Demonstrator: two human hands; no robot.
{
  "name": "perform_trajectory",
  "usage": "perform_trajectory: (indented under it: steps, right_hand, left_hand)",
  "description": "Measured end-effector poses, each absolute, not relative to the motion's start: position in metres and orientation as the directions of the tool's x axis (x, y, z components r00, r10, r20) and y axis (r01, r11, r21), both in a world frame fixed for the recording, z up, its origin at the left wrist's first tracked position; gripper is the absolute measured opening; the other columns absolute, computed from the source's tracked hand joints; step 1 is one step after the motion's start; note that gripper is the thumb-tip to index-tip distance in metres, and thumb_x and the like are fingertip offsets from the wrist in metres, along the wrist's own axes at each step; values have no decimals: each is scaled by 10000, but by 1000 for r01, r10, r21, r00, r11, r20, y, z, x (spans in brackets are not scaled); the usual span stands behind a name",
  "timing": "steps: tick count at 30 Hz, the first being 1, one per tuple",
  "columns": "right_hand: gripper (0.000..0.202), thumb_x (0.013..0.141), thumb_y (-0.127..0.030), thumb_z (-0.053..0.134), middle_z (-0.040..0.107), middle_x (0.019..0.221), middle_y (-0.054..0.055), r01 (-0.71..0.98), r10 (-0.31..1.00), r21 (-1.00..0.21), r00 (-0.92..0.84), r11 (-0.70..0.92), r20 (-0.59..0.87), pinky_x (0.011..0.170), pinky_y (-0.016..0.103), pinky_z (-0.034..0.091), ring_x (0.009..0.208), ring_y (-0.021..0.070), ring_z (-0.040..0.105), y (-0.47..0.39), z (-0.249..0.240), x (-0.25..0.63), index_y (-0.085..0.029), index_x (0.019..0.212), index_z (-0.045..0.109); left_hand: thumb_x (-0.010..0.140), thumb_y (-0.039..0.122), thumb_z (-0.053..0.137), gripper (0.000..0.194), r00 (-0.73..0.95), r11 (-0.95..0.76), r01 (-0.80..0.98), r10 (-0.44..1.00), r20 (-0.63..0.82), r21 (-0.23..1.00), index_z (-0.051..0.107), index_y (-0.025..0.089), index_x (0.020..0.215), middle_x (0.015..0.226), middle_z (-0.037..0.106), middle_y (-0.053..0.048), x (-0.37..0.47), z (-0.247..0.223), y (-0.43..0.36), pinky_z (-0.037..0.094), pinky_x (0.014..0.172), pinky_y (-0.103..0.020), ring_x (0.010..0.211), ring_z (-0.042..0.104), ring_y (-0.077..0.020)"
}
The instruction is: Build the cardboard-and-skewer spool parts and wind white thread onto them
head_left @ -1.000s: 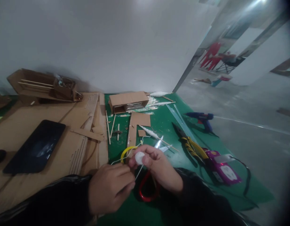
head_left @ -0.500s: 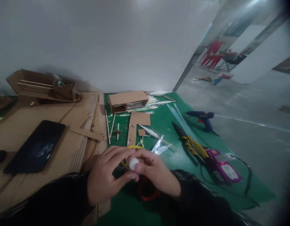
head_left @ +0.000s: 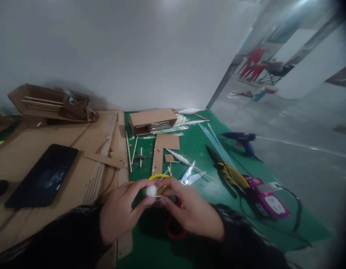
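A small ball of white thread (head_left: 152, 191) sits between the thumb and fingers of my left hand (head_left: 121, 211). Close beside it on the right, my right hand (head_left: 189, 209) pinches a short white strand that runs from the ball. Scissors (head_left: 187, 175) with open blades lie on the green mat beyond my right hand, their yellow (head_left: 158, 176) and red handle loops partly hidden by my hands. A white-wound stick (head_left: 180, 157) lies just past the blades, and a thin strand trails near it.
Pliers (head_left: 231, 173), a purple box (head_left: 269, 200) and a blue glue gun (head_left: 242, 139) lie at the right. Cardboard pieces (head_left: 158, 144) and a cardboard box (head_left: 153, 117) are behind my hands. A dark tablet (head_left: 43, 175) lies on cardboard at the left.
The thread ball has moved left into my left hand's fingertips. My right hand's fingers have come off the ball and moved slightly right, drawing out a strand.
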State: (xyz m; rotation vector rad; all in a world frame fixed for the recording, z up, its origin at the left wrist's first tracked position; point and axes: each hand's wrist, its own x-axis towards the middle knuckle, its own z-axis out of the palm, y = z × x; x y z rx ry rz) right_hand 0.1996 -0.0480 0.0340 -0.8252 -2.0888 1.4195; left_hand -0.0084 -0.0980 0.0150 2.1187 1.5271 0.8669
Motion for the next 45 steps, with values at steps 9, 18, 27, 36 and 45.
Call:
perform_trajectory:
  steps: [9, 18, 27, 36, 45]
  right_hand:
    - [156, 927, -150, 509, 683, 790, 57, 284, 616, -596, -626, 751, 478, 663, 283, 481, 718, 167, 597, -43, 27, 202, -200, 957, 654]
    - [159, 900, -150, 554, 727, 935, 60, 225, 754, -805, -548, 549, 362, 734, 264, 522, 817, 160, 674, -46, 29, 193, -202, 980, 681]
    - [144, 899, -150, 529, 712, 882, 50, 199, 771, -832, -530, 518, 353, 728, 256, 498, 799, 152, 660, -53, 24, 187, -184, 935, 664]
    - [83, 894, -151, 525, 605, 769, 31, 166, 696, -809, -621, 565, 359, 642, 241, 418, 699, 132, 544, -62, 21, 181, -165, 856, 597]
    - [101, 854, -101, 510, 531, 694, 12, 80, 574, -737, -684, 672, 449, 586, 229, 386, 628, 121, 476, -59, 28, 186, -155, 848, 595]
  left_hand:
    - [900, 347, 586, 189, 337, -348, 593, 926, 169, 726, 614, 248, 1058, 1051, 737, -15, -6, 14, -102, 533, 836, -263, 963, 689, -177]
    - [875, 277, 648, 430, 230, -393, 507, 919, 319, 767, 551, 342, 1289, 1190, 698, 16, -3, 24, -108, 507, 941, -229, 1058, 660, -136]
    - [857, 243, 665, 293, 157, -314, 407, 949, 273, 858, 603, 310, 1136, 1203, 677, 11, 0, 24, -109, 502, 944, -271, 1101, 632, -153]
    - [763, 227, 768, 220, 71, -377, 442, 919, 388, 814, 647, 234, 947, 932, 701, 1, -10, 28, -95, 491, 784, -255, 866, 651, -148]
    - [658, 221, 836, 317, 163, -120, 105, 981, 102, 987, 543, 189, 774, 843, 560, 29, -19, 21, -80, 469, 675, -214, 750, 578, -108]
